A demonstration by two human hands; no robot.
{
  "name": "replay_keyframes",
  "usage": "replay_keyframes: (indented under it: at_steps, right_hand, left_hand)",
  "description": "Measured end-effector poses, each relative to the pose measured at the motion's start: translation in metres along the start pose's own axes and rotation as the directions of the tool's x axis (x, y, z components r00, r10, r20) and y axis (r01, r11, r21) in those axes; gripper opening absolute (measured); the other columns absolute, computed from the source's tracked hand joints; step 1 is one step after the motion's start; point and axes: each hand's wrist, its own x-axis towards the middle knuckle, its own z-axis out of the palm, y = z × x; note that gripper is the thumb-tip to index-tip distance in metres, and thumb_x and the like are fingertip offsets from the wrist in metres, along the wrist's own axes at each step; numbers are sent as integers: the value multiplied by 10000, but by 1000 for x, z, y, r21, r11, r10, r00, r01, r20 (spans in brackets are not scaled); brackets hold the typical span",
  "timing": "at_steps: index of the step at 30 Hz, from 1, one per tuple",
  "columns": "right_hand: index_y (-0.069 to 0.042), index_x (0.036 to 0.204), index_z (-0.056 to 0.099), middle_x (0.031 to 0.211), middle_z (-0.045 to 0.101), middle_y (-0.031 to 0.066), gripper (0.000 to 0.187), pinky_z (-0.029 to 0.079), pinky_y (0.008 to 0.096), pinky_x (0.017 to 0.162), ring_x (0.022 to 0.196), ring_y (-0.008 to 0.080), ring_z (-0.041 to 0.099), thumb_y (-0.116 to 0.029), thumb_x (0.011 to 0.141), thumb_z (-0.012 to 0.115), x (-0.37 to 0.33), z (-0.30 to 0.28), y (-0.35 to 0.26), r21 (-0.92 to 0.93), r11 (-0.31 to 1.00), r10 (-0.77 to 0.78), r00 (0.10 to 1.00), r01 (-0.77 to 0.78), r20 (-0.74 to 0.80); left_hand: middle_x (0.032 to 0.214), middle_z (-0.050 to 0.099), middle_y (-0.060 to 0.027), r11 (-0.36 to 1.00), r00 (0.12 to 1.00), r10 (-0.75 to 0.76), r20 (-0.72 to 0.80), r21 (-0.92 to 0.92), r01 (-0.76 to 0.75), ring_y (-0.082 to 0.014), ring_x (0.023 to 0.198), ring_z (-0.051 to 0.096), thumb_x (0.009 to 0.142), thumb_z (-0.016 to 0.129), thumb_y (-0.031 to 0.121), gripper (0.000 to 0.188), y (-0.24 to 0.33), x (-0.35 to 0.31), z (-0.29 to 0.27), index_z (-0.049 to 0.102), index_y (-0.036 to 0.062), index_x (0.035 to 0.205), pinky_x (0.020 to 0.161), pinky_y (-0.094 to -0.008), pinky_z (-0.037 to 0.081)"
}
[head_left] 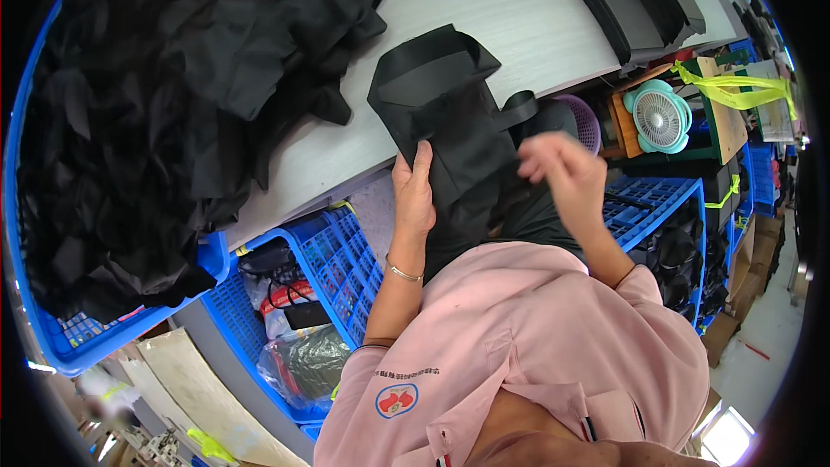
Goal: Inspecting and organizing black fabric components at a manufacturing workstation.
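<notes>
- A person in a pink shirt (562, 311) works on a black cloth piece (462, 134), which runs from the table (484, 0) toward the lap, a black strap (520, 109) looping out at its right side.
- The left hand (415, 195), a bracelet (404, 272) at the wrist, pinches the cloth's left edge, thumb on top and fingers mostly hidden beneath.
- The right hand (564, 171), blurred, is raised to the right of the cloth, fingers half curled; whether they hold anything cannot be told.
- At left, a heap of black cloth (173, 112) fills a blue crate (130, 342) and spreads over the table.
- Black panels (618, 17) lie stacked on the table's far right, above a purple basket (588, 124) and a turquoise fan (659, 117).
</notes>
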Motion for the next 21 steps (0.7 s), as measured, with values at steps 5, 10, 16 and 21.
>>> replay_keyframes:
  at_steps: [5, 10, 16, 21]
  right_hand:
    - [31, 1032, 689, 1035, 719, 117, 285, 489, 252, 834, 938, 170, 668, -234, 926, 698, 62, 6, 9, -479, 877, 111, 955, 36, 274]
    - [-37, 1142, 694, 1097, 713, 27, 274, 504, 279, 875, 971, 110, 652, -178, 909, 718, 63, 23, 20, -47, 866, 405, 644, -498, 649]
    - [-15, 962, 733, 932, 735, 26, 221, 542, 253, 782, 833, 103, 675, 69, 758, 727, 36, 34, 28, 510, 634, 210, 764, -581, 610]
    - [33, 1017, 695, 962, 718, 32, 219, 516, 247, 795, 877, 82, 633, 37, 799, 715, 60, -5, 41, 187, 936, 212, 902, -298, 376]
  left_hand:
    - [1327, 604, -66, 985, 991, 119, 56, 116, -124, -144, 1175, 570, 1026, 582, 215, 393, 7, -17, -23, 541, 11, 1359, 1012, -296, 455]
    - [1316, 613, -80, 984, 989, -86, 120, -143, 103, -182, 1181, 593, 992, 632, 233, 439, 13, -33, -53, 538, 20, 1364, 1021, -331, 480]
    - [1311, 619, -77, 991, 998, -62, 16, -119, 64, -193, 1165, 609, 902, 736, 162, 497, -2, -30, -30, 552, 15, 1340, 1035, -354, 480]
    - [1135, 698, -81, 984, 998, -28, 57, 177, 17, -135, 1001, 656, 780, 759, -69, 490, -6, -18, 9, 581, -23, 1234, 910, -284, 523]
